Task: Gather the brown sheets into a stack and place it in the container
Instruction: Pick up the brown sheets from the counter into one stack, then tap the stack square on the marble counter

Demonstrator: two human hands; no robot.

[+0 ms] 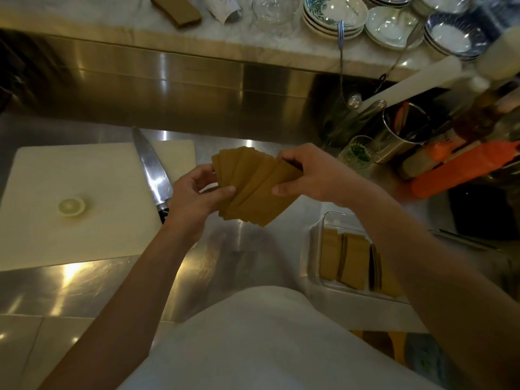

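Several brown sheets (254, 190) are fanned out in the air above the steel counter, held between both hands. My left hand (194, 198) grips their lower left edge with thumb on top. My right hand (312, 175) pinches the upper right end of the fan. A clear plastic container (318, 249) stands on the counter at the lower right, under my right forearm. Inside it more brown sheets (354, 260) stand upright in separate bunches.
A white cutting board (84, 198) lies to the left with a lemon slice (71, 206) and a large knife (153, 170) on it. Cups, an orange squeeze bottle (461, 170) and utensils crowd the right. Bowls (332, 15) and another brown stack (176, 8) sit on the marble shelf behind.
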